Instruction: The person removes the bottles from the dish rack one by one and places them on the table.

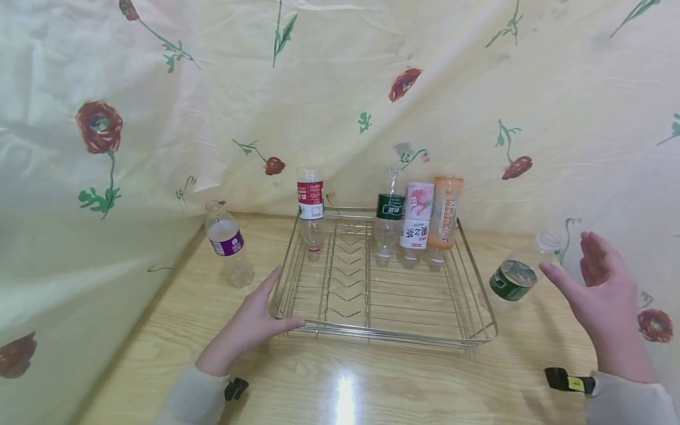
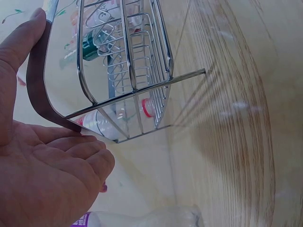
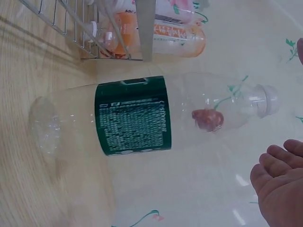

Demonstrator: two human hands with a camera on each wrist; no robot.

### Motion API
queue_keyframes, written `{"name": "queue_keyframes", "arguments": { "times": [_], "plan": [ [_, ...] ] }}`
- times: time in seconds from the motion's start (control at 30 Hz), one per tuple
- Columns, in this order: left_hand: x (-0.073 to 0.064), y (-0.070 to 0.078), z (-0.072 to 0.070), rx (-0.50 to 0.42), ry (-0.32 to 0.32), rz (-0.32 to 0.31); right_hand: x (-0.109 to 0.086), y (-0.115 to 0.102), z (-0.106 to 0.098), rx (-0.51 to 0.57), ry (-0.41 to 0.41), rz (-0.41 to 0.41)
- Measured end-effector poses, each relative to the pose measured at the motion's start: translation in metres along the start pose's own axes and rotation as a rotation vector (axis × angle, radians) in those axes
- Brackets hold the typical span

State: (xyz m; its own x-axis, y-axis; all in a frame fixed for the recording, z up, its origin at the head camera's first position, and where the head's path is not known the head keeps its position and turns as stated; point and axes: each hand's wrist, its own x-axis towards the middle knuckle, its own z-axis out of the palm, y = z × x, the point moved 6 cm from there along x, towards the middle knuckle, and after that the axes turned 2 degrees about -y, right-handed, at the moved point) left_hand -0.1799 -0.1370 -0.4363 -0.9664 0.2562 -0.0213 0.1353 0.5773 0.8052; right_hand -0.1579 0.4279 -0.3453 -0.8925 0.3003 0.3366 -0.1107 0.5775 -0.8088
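Note:
My left hand point(image 1: 257, 313) rests at the near left corner of a wire dish rack point(image 1: 393, 333), thumb along the front rim and fingers against the side. In the left wrist view its fingers point(image 2: 90, 151) look nearly straight. My right hand point(image 1: 605, 289) is spread beside a clear plastic bottle with a green label point(image 1: 512, 280), which stands upright right of the rack. The right wrist view shows a gap between the fingertips and this bottle point(image 3: 132, 116). Left of the rack stands a clear bottle with a purple label point(image 1: 227, 239).
Several bottles stand upside down along the rack's back: a red-and-white-labelled one point(image 1: 311, 200) at left, then a green-labelled one point(image 1: 390, 206), a pink one point(image 1: 417, 212) and an orange one point(image 1: 446, 209) at right. A flowered cloth point(image 1: 329, 88) hangs behind the wooden table point(image 1: 297, 378).

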Motion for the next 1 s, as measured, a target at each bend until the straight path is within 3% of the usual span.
{"name": "queue_keyframes", "arguments": {
  "times": [0.73, 1.0],
  "plan": [
    [0.001, 0.0, 0.0, -0.019, -0.001, 0.016, 0.002, -0.037, 0.001, -0.039, -0.013, -0.028],
    [0.0, -0.001, 0.0, -0.021, -0.005, -0.011, 0.004, -0.052, 0.003, -0.027, -0.008, -0.09]
  ]
}}
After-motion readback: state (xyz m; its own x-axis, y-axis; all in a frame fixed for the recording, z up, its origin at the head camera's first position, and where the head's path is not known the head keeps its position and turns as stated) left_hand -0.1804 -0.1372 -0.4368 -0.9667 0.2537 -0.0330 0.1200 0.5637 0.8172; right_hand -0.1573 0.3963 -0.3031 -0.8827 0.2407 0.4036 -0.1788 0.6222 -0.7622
